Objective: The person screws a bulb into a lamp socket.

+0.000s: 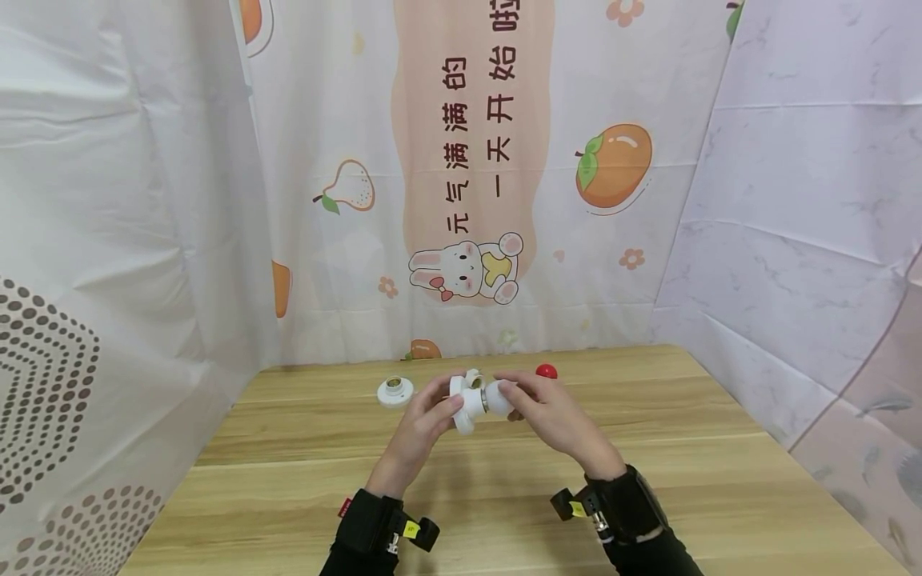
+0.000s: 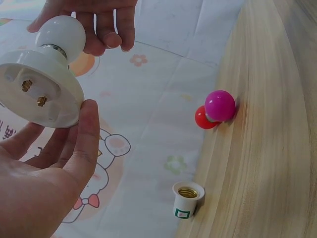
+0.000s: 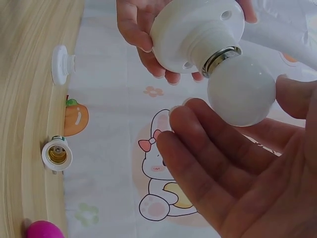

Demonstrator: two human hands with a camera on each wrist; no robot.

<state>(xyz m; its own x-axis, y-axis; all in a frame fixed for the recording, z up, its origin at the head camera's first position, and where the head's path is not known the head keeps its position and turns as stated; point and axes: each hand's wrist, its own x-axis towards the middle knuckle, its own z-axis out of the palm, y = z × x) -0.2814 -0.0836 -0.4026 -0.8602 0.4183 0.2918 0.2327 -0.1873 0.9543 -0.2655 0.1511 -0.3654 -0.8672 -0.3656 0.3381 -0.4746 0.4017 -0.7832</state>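
My left hand [image 1: 425,418] grips a white lamp holder [image 3: 181,37] by the rim of its round base. Two brass terminals show on the underside in the left wrist view. A round white light bulb [image 3: 242,91] sits in its socket, with a band of the metal screw cap still showing between glass and socket. My right hand [image 1: 558,416] has the bulb between thumb and fingers; the thumb lies on the side of the glass, while the other fingers extend below and behind it. Both things are held up above the table.
On the wooden table [image 1: 302,488], a second white lamp holder [image 1: 394,392] stands at the back left. A smaller white socket [image 2: 187,199] stands near the back edge. A magenta bulb [image 2: 220,105] and a red bulb [image 2: 204,118] lie farther right. Printed curtains [image 1: 324,280] surround the table.
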